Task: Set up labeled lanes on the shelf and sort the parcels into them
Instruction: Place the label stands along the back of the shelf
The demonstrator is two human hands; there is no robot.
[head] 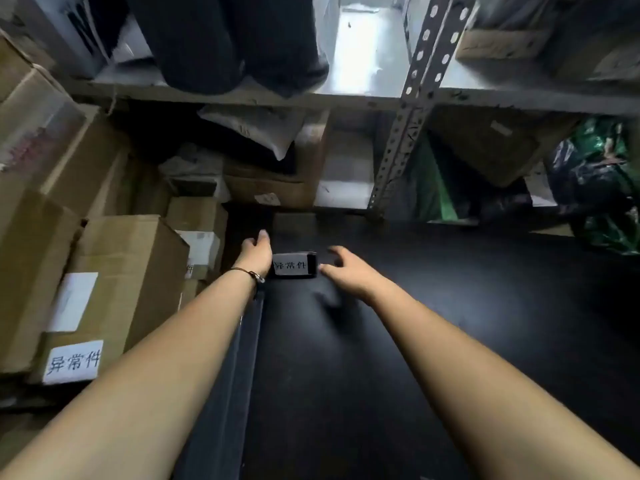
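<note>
Head cam, left to right: cardboard boxes (114,271) piled up at the left, one with a white 异常件 sticker (73,362). Left hand (258,252) reaches forward, fingers pretty much straight, gripping nothing. Just beside it the small black label block (294,265) sits on the black surface (450,323). Right hand (344,273) hovers at its other side, fingers spread, empty. Further right there's a perforated shelf post (408,133), then blurry green bags (602,188) cut off at the edge.
</note>
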